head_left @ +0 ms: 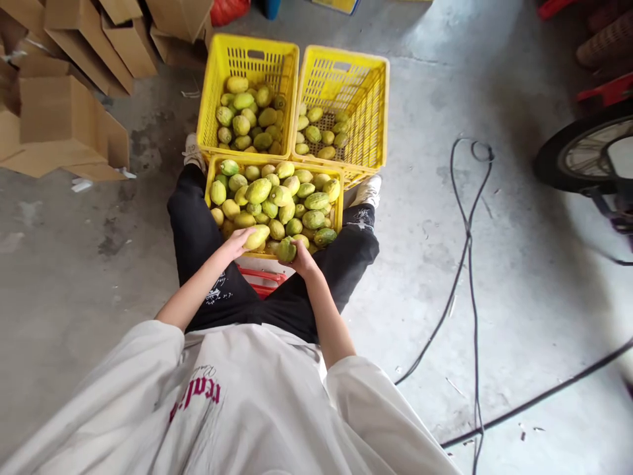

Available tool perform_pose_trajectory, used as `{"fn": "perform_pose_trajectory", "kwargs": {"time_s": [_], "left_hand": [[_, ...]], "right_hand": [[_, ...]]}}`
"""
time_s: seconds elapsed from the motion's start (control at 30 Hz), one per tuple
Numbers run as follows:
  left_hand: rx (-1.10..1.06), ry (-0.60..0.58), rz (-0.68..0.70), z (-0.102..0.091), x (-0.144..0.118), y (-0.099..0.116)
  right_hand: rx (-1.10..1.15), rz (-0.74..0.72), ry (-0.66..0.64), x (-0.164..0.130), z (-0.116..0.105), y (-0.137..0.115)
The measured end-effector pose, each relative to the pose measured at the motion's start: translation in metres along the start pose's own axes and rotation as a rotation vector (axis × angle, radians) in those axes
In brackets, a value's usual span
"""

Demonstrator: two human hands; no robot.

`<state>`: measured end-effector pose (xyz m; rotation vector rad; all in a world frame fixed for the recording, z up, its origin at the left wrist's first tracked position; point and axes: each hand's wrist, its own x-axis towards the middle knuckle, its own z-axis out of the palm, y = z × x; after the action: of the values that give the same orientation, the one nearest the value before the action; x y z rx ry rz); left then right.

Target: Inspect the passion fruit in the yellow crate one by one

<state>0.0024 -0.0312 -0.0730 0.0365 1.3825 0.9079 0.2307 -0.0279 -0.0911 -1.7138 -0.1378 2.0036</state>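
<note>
Between my legs stands a yellow plastic crate [339, 210] heaped with oval, ribbed yellow-green fruits [258, 190]; their exact kind I cannot tell. At its near left edge my left hand [236, 243] is closed around the end of a yellow oval fruit [257, 237]. My right hand [302, 260] grips a greener, lumpy fruit [286, 250] over the crate's near rim, to the right of the other. Both held fruits are just above the pile. Parts of my fingers are hidden behind the fruits.
Two deeper yellow crates, the left crate [208, 99] and the right crate [380, 109], stand beyond, each with similar fruits. Cardboard boxes [64, 119] lie at the left. Black cable [469, 241] loops over the floor at the right, near a motorbike wheel [568, 155].
</note>
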Motion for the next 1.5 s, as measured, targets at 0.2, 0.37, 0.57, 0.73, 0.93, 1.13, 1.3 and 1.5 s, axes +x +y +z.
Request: {"fn": "perform_pose_trajectory", "kwargs": {"time_s": [0.2,0.37,0.57,0.73,0.93,1.13,1.3,1.5], "left_hand": [[-0.149,0.026,-0.145,0.023,-0.029,-0.020],[-0.256,-0.005,-0.183,0.020,-0.034,-0.022],[-0.186,0.074,-0.202,0.018,-0.013,-0.028],[-0.049,-0.042,-0.139,0.014,0.000,-0.033],[0.070,-0.095,-0.091,0.002,0.007,-0.036],[0.118,-0.314,-0.038,0.000,0.012,-0.040],[0.143,-0.320,0.021,0.000,0.011,-0.042],[0.004,-0.176,-0.060,0.006,0.013,-0.038]], "right_hand": [[0.033,-0.103,-0.145,0.011,0.000,0.000],[0.093,-0.034,-0.060,0.011,0.002,0.000],[0.069,-0.014,-0.085,0.009,0.008,0.000],[0.084,-0.011,-0.137,0.011,0.009,-0.002],[0.068,0.002,-0.154,0.015,0.003,-0.002],[0.093,-0.052,-0.186,0.015,-0.007,-0.001],[0.052,-0.112,-0.167,0.015,-0.007,0.002],[0.146,-0.037,-0.167,0.017,0.006,-0.003]]}}
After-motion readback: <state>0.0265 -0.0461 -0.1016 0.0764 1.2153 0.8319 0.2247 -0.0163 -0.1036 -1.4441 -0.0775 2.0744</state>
